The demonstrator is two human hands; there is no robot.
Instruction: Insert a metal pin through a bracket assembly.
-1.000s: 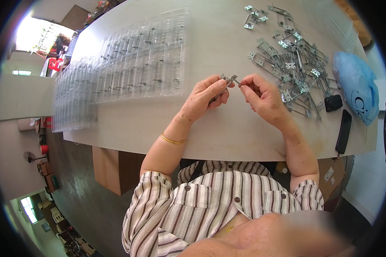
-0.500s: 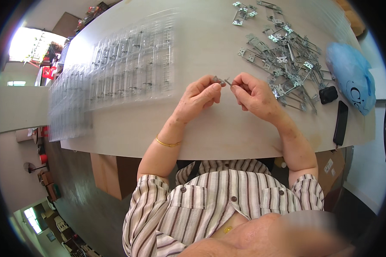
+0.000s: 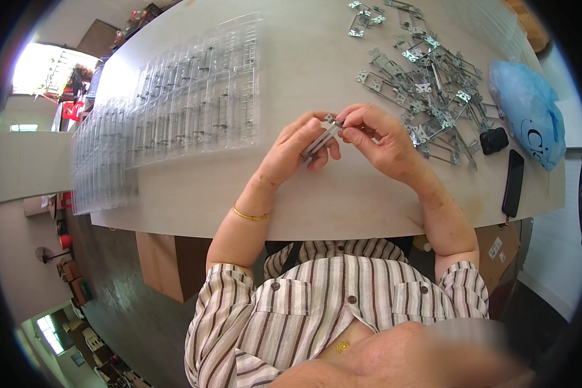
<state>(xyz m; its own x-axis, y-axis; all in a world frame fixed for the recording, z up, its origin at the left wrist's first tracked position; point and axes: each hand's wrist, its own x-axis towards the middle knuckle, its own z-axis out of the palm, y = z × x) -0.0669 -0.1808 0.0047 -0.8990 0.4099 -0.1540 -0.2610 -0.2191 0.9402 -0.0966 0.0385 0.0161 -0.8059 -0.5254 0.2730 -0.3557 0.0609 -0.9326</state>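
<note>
Between my two hands is a narrow metal bracket (image 3: 322,141), slanting from my left palm up toward my right fingertips. My left hand (image 3: 295,147) wraps loosely round its lower part, the fingers behind it. At its upper end, my right hand (image 3: 378,137) pinches the bracket between thumb and forefinger. A heap of similar metal brackets (image 3: 427,87) lies just beyond my right hand. To the left of my left hand are clear plastic trays (image 3: 257,84) with metal pieces in their narrow slots.
A blue plastic bag (image 3: 527,110) rests at the table's right, beside a small black object (image 3: 494,140) and a long black object (image 3: 513,184). More clear trays (image 3: 100,161) are stacked at the left edge. Below the table stands a cardboard box (image 3: 168,262).
The bracket has turned in my hands, so its long side now shows across my left palm. My right fingers have moved slightly up and left along with it.
</note>
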